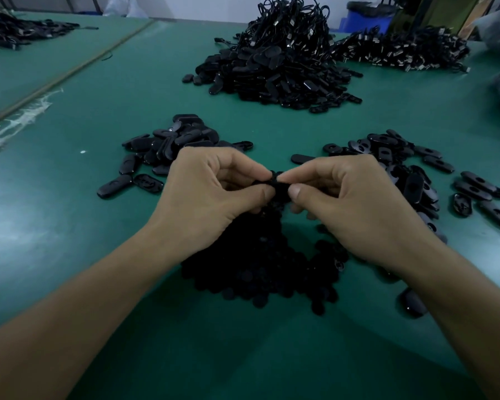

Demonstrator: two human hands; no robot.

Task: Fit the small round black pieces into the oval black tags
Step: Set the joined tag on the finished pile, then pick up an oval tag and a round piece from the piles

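Both grips meet above the far edge of the heap of small round pieces (257,269) on the green surface (70,226), in the middle of assembling a tag. My left grip (214,192) pinches one end of an oval tag (277,183) between thumb and forefinger, with the other fingers curled beneath. My right grip (355,203) pinches the other end the same way, thumbnail facing up. Both are closed tight, their fingertips almost touching across the tag.

It is black on black, so I cannot tell whether a round piece is seated in the tag or sits under my right fingertips. I judge this to be the pressing-in step. The next move calls for firm, square thumb pressure so the piece seats flat, not tilted.

My forearms come in from the near side of the heap and angle inward over it. Loose tags lie in a pile beyond the heap to its left (171,142) and another to its right (401,166). A larger corded mound (272,70) stands well beyond the heap.
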